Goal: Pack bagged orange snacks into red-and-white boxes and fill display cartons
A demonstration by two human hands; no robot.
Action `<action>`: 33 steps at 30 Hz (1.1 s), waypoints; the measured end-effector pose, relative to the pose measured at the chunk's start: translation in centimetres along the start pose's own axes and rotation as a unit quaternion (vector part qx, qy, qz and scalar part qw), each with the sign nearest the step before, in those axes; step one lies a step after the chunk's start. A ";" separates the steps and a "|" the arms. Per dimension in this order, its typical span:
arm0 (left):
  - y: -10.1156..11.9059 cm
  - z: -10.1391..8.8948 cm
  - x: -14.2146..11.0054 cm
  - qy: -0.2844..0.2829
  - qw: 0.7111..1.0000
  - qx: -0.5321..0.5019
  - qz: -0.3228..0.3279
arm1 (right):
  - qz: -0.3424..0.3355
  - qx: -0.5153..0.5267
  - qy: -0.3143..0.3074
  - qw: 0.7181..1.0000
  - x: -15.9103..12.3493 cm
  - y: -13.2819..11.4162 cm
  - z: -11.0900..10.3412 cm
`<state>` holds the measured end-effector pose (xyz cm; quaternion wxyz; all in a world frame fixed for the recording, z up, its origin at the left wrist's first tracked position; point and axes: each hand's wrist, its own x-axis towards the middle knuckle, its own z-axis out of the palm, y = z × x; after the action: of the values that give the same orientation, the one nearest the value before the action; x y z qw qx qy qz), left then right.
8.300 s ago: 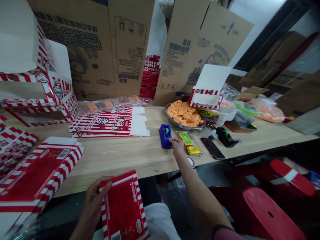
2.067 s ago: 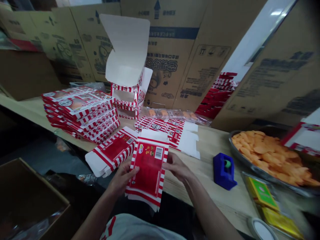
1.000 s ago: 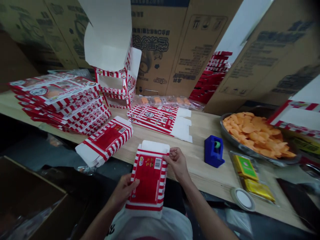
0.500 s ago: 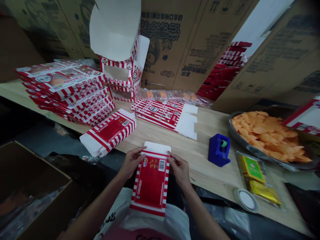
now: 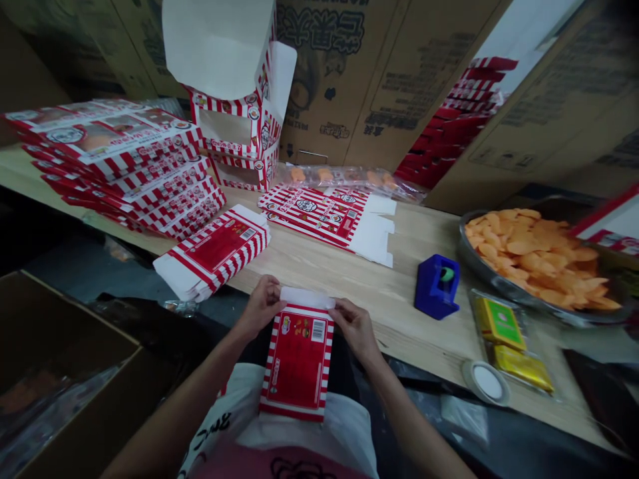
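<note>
A red-and-white striped carton (image 5: 298,362) lies over my lap, its barcode side up and its white end flap (image 5: 305,297) pointing away from me. My left hand (image 5: 262,307) pinches the flap's left corner between thumb and fingers. At the opposite corner my right hand (image 5: 355,326) grips the flap the same way. Just beyond my left hand, a small pile of flat striped cartons (image 5: 214,249) rests on the table edge. Further back lies another flattened striped carton (image 5: 319,214) with white flaps.
On the left rise stacked filled boxes (image 5: 114,159) and open window boxes (image 5: 229,126). To the right are a blue tape dispenser (image 5: 435,289), a metal bowl (image 5: 466,256) of orange chips, yellow packets (image 5: 502,326) and a tape roll (image 5: 486,382). Large cardboard boxes (image 5: 389,86) stand behind.
The carton's white flap now looks shorter and more tilted, with both hands closed at its corners. My view has shifted slightly, so the table things appear a little higher.
</note>
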<state>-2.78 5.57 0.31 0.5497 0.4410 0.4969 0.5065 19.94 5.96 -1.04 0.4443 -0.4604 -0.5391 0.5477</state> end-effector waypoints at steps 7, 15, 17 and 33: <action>0.3 -1.7 0.2 -0.131 0.979 0.143 0.062 | -0.040 -0.057 -0.029 0.997 -1.1 -0.4 -0.3; 1.5 -0.3 -1.5 -0.113 0.970 0.193 0.090 | -0.005 -0.067 -0.015 0.998 -1.6 -1.0 -0.1; 2.0 -0.1 -1.5 -0.109 0.973 0.183 0.085 | -0.010 -0.096 -0.008 0.995 -1.5 -1.5 -0.1; 1.9 0.7 -0.9 -0.115 0.968 0.187 0.122 | -0.067 -0.042 0.022 0.997 -2.4 -2.4 0.0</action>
<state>-2.33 4.85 2.35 0.4452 0.6485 0.4589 0.4132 20.35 3.66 1.37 0.4723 -0.4533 -0.5812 0.4834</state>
